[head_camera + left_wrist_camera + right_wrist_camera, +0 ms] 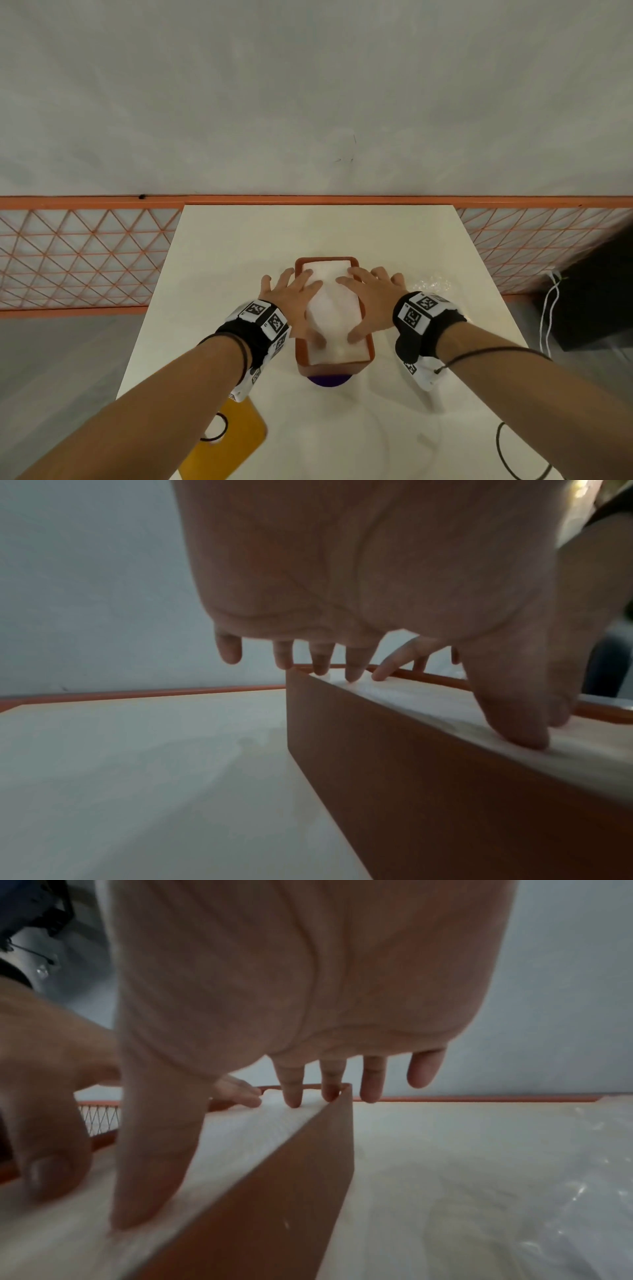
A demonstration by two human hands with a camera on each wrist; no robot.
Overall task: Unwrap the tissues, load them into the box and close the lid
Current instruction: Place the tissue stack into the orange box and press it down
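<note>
A brown rectangular tissue box [300, 356] stands open-topped in the middle of the white table [212, 274]. A white stack of tissues [330, 311] fills it to the rim. My left hand [291, 301] lies spread over the stack's left side, fingers straight, thumb pressing the tissues [428, 704] near the box wall [411, 777]. My right hand [371, 301] mirrors it on the right side, thumb and fingertips pressing the tissues [260, 1134] beside the box wall [274, 1204]. Both hands press flat and grip nothing.
Crumpled clear plastic wrap [431, 284] lies on the table right of the box, also seen as the wrap [565, 1177]. A purple object [329, 380] peeks out under the box's near end. A yellow chair [226, 442] sits at the lower left. An orange mesh fence [78, 257] runs behind.
</note>
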